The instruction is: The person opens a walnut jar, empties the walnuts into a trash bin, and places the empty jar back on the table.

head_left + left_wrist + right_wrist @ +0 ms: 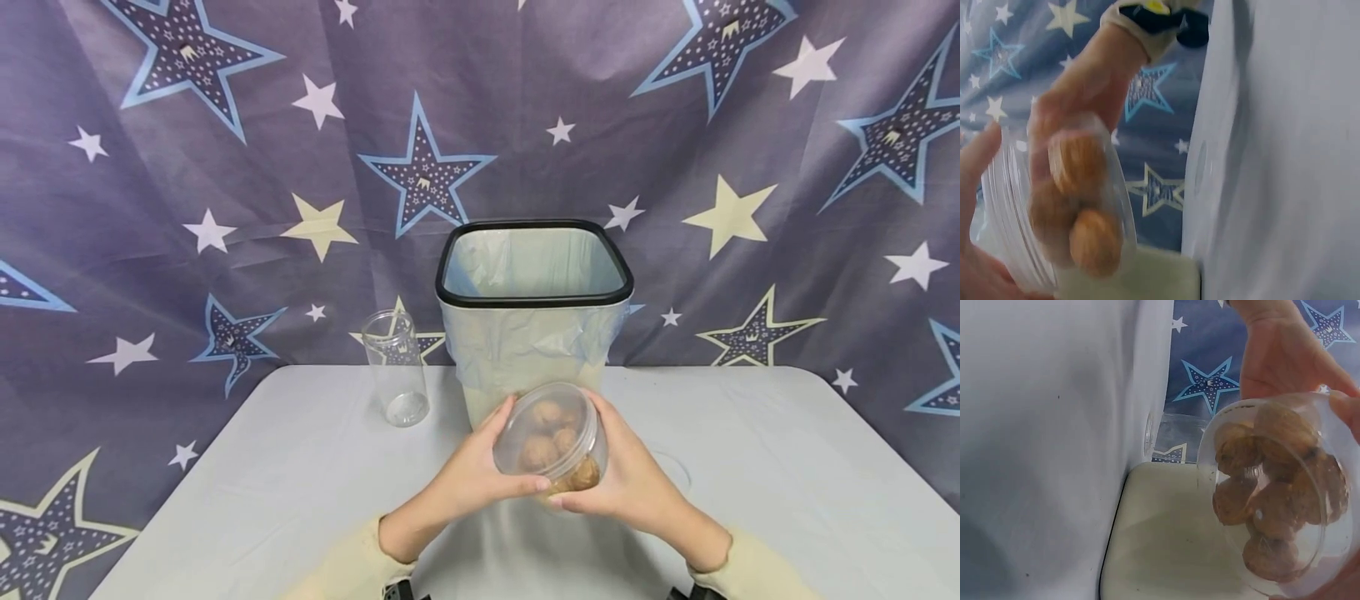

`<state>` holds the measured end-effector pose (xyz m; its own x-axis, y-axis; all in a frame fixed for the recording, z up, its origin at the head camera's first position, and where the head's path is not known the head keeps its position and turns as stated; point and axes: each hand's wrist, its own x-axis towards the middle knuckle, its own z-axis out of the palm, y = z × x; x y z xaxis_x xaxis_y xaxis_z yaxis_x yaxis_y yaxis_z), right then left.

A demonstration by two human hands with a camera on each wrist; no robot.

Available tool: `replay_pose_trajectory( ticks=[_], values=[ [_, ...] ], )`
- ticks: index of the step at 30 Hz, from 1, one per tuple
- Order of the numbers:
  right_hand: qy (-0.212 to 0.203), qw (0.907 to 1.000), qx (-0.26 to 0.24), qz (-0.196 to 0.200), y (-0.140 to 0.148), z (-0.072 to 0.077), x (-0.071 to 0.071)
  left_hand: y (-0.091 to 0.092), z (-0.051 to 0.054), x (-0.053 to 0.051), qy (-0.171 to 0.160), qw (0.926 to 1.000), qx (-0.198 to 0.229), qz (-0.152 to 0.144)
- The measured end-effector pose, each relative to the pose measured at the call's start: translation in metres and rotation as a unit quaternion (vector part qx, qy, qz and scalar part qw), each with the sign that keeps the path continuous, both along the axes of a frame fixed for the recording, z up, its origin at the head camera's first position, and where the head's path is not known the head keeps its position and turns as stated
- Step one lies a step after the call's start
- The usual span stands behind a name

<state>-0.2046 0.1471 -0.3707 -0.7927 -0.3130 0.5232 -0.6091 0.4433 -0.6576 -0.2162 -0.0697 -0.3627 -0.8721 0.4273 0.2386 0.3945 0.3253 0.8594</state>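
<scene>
A clear plastic jar (588, 446) of walnuts (540, 452) is held tilted above the table, in front of the bin. My left hand (474, 479) grips its left side, thumb along the near edge. On the right side my right hand (630, 475) grips it too, the thumbs close together below the round, see-through end that faces me. In the right wrist view, several brown walnuts (1275, 509) lie against the clear wall. The left wrist view is blurred, but walnuts (1094, 244) show inside there as well.
A white bin (480, 400) with a black rim and a bluish liner stands behind the jar. A tall clear glass container (397, 367) stands to its left. To the right, a clear round piece (678, 467) lies on the white table (750, 450). A star-patterned curtain (525, 158) hangs behind.
</scene>
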Motion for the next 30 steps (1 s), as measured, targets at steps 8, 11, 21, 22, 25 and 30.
replay_pose_trajectory(
  ticks=[8, 11, 21, 22, 25, 30],
  values=[
    [0.029, 0.9993, 0.013, -0.021, -0.001, 0.001, 0.005, 0.000, 0.002, 0.007, -0.026, 0.9990, 0.035, -0.005],
    [0.022, 0.9995, 0.009, -0.021, 0.000, 0.003, 0.006, -0.005, 0.001, 0.006, -0.037, 0.9972, 0.051, -0.041],
    [-0.018, 0.9997, 0.009, 0.014, 0.007, 0.007, 0.012, -0.026, -0.007, -0.011, 0.011, 0.9826, 0.075, -0.170],
    [-0.019, 0.9996, 0.011, 0.020, 0.008, 0.008, 0.012, -0.028, -0.008, -0.014, 0.021, 0.9810, 0.070, -0.180],
    [-0.014, 0.9990, 0.021, 0.037, 0.009, 0.008, 0.013, -0.032, -0.009, -0.020, 0.043, 0.9734, 0.060, -0.217],
    [-0.003, 0.9970, 0.027, 0.073, 0.010, 0.009, 0.014, -0.037, -0.010, -0.030, 0.061, 0.9516, 0.061, -0.295]
  ],
)
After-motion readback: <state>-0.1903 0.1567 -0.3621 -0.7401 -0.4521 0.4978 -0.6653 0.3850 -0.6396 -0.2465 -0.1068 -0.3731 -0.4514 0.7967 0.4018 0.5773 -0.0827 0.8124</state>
